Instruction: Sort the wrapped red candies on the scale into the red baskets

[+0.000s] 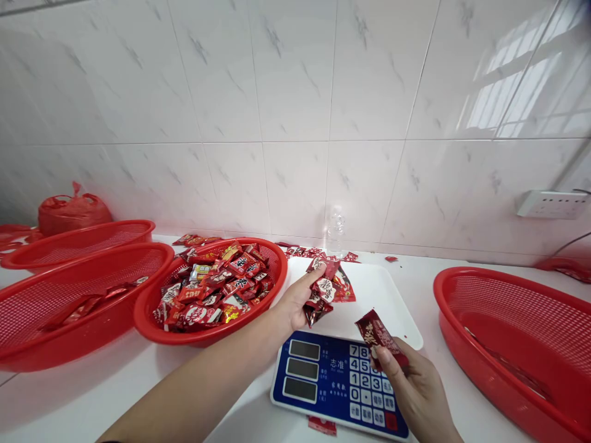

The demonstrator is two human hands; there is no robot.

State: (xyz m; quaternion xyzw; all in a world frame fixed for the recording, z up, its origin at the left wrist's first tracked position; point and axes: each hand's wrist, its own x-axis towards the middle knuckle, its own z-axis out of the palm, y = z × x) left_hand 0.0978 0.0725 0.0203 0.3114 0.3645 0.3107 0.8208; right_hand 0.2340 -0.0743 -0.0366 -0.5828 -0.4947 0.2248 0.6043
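My left hand (302, 298) is closed around several red snack packets (325, 289), above the white pan (369, 295) of a blue digital scale (339, 381). Its fingers are partly hidden behind the packets. In front of the scale's keypad, my right hand (410, 384) pinches one dark red snack packet (379, 337) between thumb and fingers. Just left of the scale stands a round red basket (272, 249) heaped with mixed red packets (221, 286). The scale's three displays (302, 369) look dark.
Two more red baskets (161, 252) stand at the left, the nearer holding a few packets. Another red basket (443, 289) is at the right. Behind the pan are a clear plastic bottle (336, 231) and scattered packets. A power strip (554, 204) hangs on the tiled wall.
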